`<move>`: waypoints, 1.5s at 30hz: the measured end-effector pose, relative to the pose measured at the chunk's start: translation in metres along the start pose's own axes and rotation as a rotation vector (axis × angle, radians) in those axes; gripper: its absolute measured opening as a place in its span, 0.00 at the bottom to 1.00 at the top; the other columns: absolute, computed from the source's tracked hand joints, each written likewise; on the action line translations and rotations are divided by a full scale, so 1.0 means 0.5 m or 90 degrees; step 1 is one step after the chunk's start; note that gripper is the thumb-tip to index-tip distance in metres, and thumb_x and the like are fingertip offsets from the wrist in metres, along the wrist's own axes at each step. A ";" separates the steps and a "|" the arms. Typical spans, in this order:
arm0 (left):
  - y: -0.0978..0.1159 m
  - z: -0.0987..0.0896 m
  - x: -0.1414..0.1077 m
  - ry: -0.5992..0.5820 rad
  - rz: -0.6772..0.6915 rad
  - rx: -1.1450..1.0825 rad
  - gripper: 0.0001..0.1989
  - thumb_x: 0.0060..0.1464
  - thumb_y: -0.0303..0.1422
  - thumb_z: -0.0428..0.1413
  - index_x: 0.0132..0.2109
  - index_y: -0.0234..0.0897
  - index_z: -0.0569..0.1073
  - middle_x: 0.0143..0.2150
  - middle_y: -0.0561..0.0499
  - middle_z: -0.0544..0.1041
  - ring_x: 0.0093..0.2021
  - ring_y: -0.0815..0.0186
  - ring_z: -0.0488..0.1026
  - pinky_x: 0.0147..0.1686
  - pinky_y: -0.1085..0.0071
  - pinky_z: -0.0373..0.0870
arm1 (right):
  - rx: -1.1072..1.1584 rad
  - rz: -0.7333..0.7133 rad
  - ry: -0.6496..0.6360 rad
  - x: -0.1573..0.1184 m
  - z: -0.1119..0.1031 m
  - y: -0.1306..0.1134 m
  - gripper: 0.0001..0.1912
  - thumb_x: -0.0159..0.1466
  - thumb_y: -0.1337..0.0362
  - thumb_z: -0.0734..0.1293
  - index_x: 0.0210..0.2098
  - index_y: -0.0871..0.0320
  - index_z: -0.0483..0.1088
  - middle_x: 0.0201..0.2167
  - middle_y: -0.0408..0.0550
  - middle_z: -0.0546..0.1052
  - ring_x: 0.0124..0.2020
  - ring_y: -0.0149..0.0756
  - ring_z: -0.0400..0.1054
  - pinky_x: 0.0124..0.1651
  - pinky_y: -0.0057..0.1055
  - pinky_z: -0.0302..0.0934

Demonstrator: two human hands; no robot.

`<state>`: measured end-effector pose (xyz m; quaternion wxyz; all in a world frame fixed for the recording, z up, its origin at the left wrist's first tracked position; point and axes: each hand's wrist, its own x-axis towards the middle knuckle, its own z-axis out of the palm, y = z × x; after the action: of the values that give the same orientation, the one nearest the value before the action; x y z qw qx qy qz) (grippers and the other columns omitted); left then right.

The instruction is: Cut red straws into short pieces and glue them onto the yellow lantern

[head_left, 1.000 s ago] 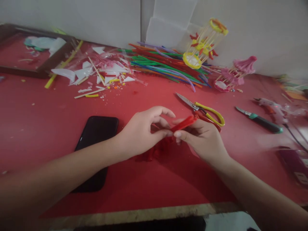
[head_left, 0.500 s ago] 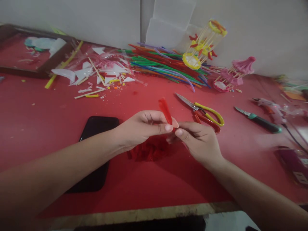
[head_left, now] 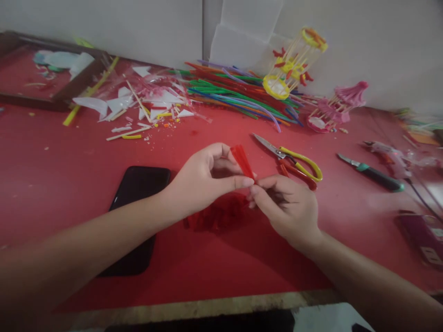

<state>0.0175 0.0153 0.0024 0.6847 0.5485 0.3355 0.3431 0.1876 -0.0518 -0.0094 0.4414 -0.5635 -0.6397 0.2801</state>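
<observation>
Between my two hands a small red fan-shaped piece (head_left: 242,161) stands up, narrow at its lower end. My left hand (head_left: 216,177) pinches it near that lower end with thumb and fingers. Thumb and forefinger of my right hand (head_left: 282,203) close on the same narrow end from the right, and the fingertips of both hands nearly touch. Below the hands, a heap of red pieces (head_left: 216,216) lies on the red table (head_left: 207,272), partly covered by my left hand and wrist.
A black phone (head_left: 138,184) lies under my left forearm. Scissors (head_left: 290,159), a green-handled knife (head_left: 374,175) and a glue gun (head_left: 391,157) lie right. Coloured strips (head_left: 235,92), a yellow model (head_left: 292,64), a pink model (head_left: 337,108), scraps (head_left: 148,103) and a wooden frame (head_left: 55,101) are behind.
The red piece now shows a wider, spread top. My left hand has turned a little, with its fingers raised and more curved. My right hand has barely moved.
</observation>
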 end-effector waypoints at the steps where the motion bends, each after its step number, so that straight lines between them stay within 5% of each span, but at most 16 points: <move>1: 0.001 0.002 -0.003 0.025 0.018 0.027 0.14 0.44 0.25 0.68 0.32 0.35 0.69 0.30 0.55 0.79 0.31 0.70 0.78 0.32 0.77 0.73 | -0.037 -0.017 0.011 -0.001 0.000 -0.001 0.08 0.62 0.66 0.67 0.27 0.59 0.71 0.19 0.40 0.76 0.19 0.25 0.70 0.23 0.20 0.64; 4: -0.003 0.008 -0.013 0.069 0.087 0.079 0.14 0.49 0.28 0.66 0.30 0.37 0.66 0.28 0.57 0.79 0.30 0.70 0.79 0.30 0.79 0.73 | -0.098 -0.040 0.040 -0.001 0.002 -0.002 0.08 0.62 0.66 0.67 0.27 0.59 0.71 0.18 0.40 0.75 0.18 0.24 0.68 0.22 0.20 0.62; 10: -0.009 0.013 -0.027 0.061 0.250 0.307 0.06 0.53 0.25 0.62 0.38 0.39 0.80 0.40 0.53 0.84 0.41 0.67 0.81 0.44 0.76 0.75 | -0.151 -0.094 0.065 0.001 0.004 -0.005 0.08 0.61 0.69 0.67 0.24 0.58 0.70 0.18 0.38 0.74 0.17 0.22 0.66 0.21 0.18 0.58; 22: -0.016 0.005 -0.005 0.072 0.025 -0.002 0.10 0.47 0.34 0.67 0.38 0.36 0.82 0.37 0.48 0.84 0.37 0.64 0.80 0.41 0.70 0.78 | -0.223 -0.243 0.014 0.008 -0.010 -0.005 0.05 0.64 0.66 0.67 0.33 0.53 0.74 0.27 0.41 0.80 0.28 0.31 0.74 0.34 0.27 0.67; 35: -0.006 0.012 -0.009 -0.016 -0.066 -0.140 0.05 0.48 0.28 0.67 0.35 0.35 0.80 0.32 0.52 0.83 0.32 0.70 0.79 0.35 0.77 0.77 | -0.245 -0.287 0.029 -0.004 -0.016 0.012 0.01 0.64 0.64 0.69 0.36 0.50 0.72 0.30 0.43 0.81 0.32 0.36 0.76 0.37 0.33 0.70; 39: -0.007 0.014 -0.010 -0.038 -0.103 -0.198 0.05 0.48 0.27 0.67 0.35 0.35 0.80 0.31 0.53 0.82 0.31 0.71 0.79 0.36 0.76 0.78 | -0.266 -0.349 0.016 -0.009 -0.019 0.014 0.08 0.63 0.67 0.69 0.41 0.49 0.71 0.35 0.43 0.81 0.35 0.38 0.76 0.41 0.35 0.70; 45: -0.004 0.006 -0.009 0.012 -0.046 -0.121 0.07 0.49 0.30 0.66 0.36 0.35 0.79 0.34 0.52 0.82 0.34 0.69 0.79 0.38 0.74 0.78 | -0.227 -0.229 -0.077 0.027 -0.059 0.002 0.07 0.62 0.57 0.70 0.36 0.52 0.72 0.31 0.44 0.80 0.32 0.35 0.74 0.38 0.33 0.67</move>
<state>0.0178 0.0097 0.0015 0.7426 0.4650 0.3275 0.3535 0.2142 -0.0426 0.0065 0.3388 -0.4917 -0.7942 0.1127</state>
